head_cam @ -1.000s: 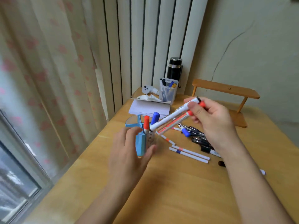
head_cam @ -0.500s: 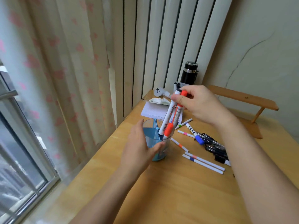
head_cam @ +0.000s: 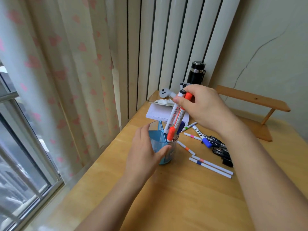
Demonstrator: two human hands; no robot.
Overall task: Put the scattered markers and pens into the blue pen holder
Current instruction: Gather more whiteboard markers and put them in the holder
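Observation:
The blue pen holder (head_cam: 155, 137) stands upright on the wooden table, and my left hand (head_cam: 145, 154) is wrapped around its near side. My right hand (head_cam: 202, 109) pinches two white markers (head_cam: 175, 115) by their tops, one black-ended, one red-ended. They point steeply down, and their lower ends sit at the holder's rim among a red cap and a blue cap inside. Thin white pens (head_cam: 210, 166) and a blue-capped marker (head_cam: 200, 136) lie scattered to the right. A heap of black pens (head_cam: 220, 150) lies under my right forearm.
A white notepad (head_cam: 160, 112), crumpled tissue and a grey controller (head_cam: 164, 92) lie at the table's far edge. A black flask (head_cam: 195, 73) stands behind them. A low wooden shelf (head_cam: 251, 100) fills the far right. Curtain and window run along the left.
My right hand has swung the two markers from nearly level to nearly upright and lowered their ends into the holder. The left hand has kept its grip on the holder.

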